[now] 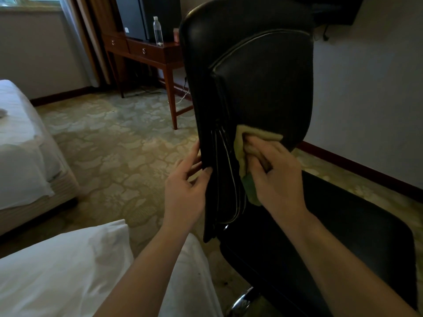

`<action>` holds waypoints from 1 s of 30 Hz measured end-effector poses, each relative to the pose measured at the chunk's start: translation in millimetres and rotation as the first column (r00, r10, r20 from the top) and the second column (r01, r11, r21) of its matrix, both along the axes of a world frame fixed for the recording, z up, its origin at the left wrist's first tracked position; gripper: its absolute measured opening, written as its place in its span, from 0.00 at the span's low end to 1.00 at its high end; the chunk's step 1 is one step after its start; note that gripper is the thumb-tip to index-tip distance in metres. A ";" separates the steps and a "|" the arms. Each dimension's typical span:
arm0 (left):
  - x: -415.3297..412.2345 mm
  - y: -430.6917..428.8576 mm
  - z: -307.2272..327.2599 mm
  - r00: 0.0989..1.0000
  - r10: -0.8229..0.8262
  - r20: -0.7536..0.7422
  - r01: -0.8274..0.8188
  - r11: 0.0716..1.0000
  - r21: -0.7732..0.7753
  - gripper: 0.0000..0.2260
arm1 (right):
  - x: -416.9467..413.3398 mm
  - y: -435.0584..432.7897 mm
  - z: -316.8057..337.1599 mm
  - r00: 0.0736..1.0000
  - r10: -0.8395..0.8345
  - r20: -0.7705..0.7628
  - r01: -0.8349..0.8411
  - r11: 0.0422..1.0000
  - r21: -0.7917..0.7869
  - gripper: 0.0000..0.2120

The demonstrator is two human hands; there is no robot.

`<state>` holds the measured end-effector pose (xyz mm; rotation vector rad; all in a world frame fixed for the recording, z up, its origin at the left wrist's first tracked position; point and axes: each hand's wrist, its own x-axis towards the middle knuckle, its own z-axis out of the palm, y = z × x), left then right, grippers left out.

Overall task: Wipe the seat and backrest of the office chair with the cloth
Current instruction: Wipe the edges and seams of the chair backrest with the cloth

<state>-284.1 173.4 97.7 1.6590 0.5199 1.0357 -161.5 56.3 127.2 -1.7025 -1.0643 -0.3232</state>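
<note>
R hand point(274, 170) bunches the soft, limp cloth point(242, 136) vs lower backrest point(263, 76), L hand point(185, 179) pinches its side edge, prob the best brace point since slick leather + chair likely swivels; seat point(343, 225) just below.

Much of the cloth point(243, 136) lies under the right hand point(279, 179), low on the backrest point(263, 88); only its upper fold and a lower corner show; the fingertips of the left hand point(185, 191) slip behind the backrest's left edge, out of sight; the far end of the worktop point(148, 51) vanishes behind the backrest; the bottle point(158, 30) just left of the backrest bears a label too small to read; below the backrest, the seat point(343, 236) runs off the bottom edge; the chrome base point(242, 302) beneath is mostly hidden.
</note>
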 end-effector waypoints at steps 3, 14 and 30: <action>-0.3 0.9 -0.8 1.000 0.013 -0.023 -0.012 1.000 0.019 0.28 | 1.4 11.3 17.4 0.991 -0.034 0.132 0.038 0.999 -0.027 0.17; 1.6 0.9 -5.1 0.999 0.031 -0.013 -0.031 0.999 0.037 0.31 | 2.5 -12.9 -42.4 0.992 -0.003 0.123 0.020 0.989 -0.143 0.08; 3.1 1.9 -10.0 0.999 0.053 -0.013 -0.051 0.994 0.095 0.33 | -0.4 -12.2 -45.1 0.997 -0.011 0.079 0.022 0.992 -0.128 0.10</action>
